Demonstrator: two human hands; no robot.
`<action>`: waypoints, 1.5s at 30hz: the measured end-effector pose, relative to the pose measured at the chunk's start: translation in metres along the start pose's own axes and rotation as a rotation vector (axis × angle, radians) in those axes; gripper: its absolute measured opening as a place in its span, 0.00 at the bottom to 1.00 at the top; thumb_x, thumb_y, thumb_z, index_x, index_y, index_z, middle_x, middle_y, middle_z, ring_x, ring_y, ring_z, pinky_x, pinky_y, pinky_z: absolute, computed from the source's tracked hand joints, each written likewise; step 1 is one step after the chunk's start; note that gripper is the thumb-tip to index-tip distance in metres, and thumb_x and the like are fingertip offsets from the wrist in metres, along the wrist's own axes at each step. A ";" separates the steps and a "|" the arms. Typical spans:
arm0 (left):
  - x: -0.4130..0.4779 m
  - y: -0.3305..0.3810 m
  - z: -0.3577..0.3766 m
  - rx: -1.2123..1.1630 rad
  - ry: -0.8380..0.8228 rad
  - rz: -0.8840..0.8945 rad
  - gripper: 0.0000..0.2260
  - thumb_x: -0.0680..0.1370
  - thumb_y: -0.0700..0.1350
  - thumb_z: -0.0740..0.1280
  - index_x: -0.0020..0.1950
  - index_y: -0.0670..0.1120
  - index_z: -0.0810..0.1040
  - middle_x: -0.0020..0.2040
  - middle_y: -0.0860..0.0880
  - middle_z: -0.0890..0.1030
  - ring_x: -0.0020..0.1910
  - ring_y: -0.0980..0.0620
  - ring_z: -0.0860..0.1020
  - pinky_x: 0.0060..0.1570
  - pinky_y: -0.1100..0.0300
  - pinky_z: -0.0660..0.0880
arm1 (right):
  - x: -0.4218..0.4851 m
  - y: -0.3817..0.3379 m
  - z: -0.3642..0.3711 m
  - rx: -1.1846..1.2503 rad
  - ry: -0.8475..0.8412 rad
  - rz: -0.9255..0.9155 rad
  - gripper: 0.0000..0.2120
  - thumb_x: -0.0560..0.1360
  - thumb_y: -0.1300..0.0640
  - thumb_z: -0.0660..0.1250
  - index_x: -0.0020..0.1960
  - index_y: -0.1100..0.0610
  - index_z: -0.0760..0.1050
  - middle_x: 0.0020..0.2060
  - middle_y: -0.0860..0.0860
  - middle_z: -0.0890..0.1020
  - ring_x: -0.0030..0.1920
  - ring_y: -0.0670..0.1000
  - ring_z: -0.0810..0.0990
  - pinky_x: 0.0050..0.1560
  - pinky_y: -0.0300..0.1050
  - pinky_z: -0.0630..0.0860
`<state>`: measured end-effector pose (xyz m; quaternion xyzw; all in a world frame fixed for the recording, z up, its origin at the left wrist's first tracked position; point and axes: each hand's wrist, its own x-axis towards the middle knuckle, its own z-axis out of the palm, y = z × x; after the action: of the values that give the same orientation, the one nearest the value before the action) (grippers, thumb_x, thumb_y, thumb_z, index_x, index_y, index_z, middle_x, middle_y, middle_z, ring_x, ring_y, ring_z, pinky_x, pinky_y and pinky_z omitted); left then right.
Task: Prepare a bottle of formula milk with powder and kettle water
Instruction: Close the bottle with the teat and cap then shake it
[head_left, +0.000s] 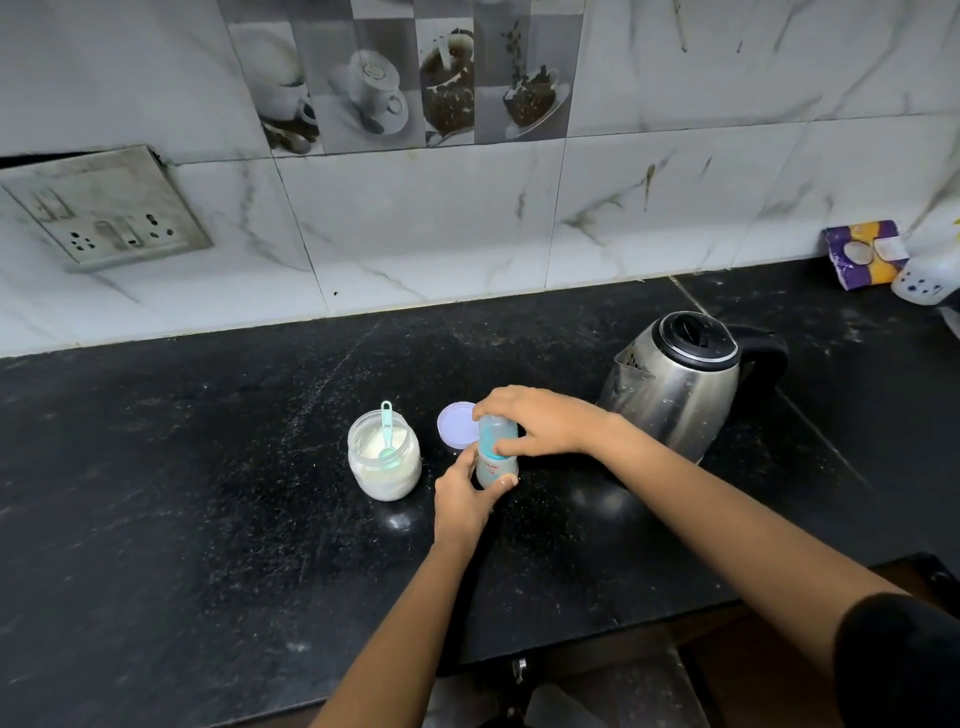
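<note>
A small pale-blue baby bottle (494, 457) stands upright on the black counter (208, 493). My left hand (465, 496) grips its lower body from the near side. My right hand (535, 422) curls over the bottle's top and hides its mouth. Left of the bottle stands an open clear jar of white powder (383, 470) with a teal scoop (386, 430) stuck in it. The jar's pale lid (456, 423) lies flat just behind the bottle. A steel electric kettle (675, 382) with a black handle stands to the right, lid down.
A marble-tiled wall with a switch-and-socket plate (106, 208) runs behind the counter. At the far right corner lie a purple packet (865, 254) and a white bottle (927, 278). The counter's front edge drops off at lower right.
</note>
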<state>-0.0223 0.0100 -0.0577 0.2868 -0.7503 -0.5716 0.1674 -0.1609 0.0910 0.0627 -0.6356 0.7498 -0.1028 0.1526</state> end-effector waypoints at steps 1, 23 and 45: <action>0.000 0.000 0.000 -0.003 -0.002 0.001 0.24 0.68 0.48 0.76 0.62 0.55 0.76 0.50 0.59 0.82 0.52 0.63 0.79 0.58 0.57 0.75 | -0.003 0.003 0.008 0.038 0.048 -0.009 0.21 0.73 0.52 0.65 0.65 0.55 0.70 0.58 0.51 0.75 0.57 0.50 0.73 0.57 0.51 0.72; -0.010 0.009 -0.005 0.069 -0.022 0.076 0.23 0.70 0.43 0.75 0.63 0.54 0.75 0.50 0.59 0.82 0.51 0.63 0.79 0.52 0.66 0.75 | -0.009 -0.008 0.089 0.520 0.484 0.174 0.26 0.75 0.50 0.63 0.70 0.40 0.57 0.60 0.48 0.68 0.54 0.48 0.74 0.57 0.45 0.72; -0.044 -0.025 -0.004 0.670 0.081 0.222 0.22 0.81 0.47 0.57 0.74 0.42 0.62 0.74 0.45 0.66 0.75 0.52 0.58 0.73 0.63 0.48 | 0.003 -0.013 0.115 0.430 0.735 0.201 0.38 0.69 0.61 0.72 0.67 0.42 0.53 0.64 0.58 0.71 0.58 0.57 0.75 0.57 0.48 0.73</action>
<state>0.0208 0.0299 -0.0772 0.2650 -0.9155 -0.2601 0.1548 -0.1084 0.0902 -0.0406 -0.4343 0.7739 -0.4607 0.0137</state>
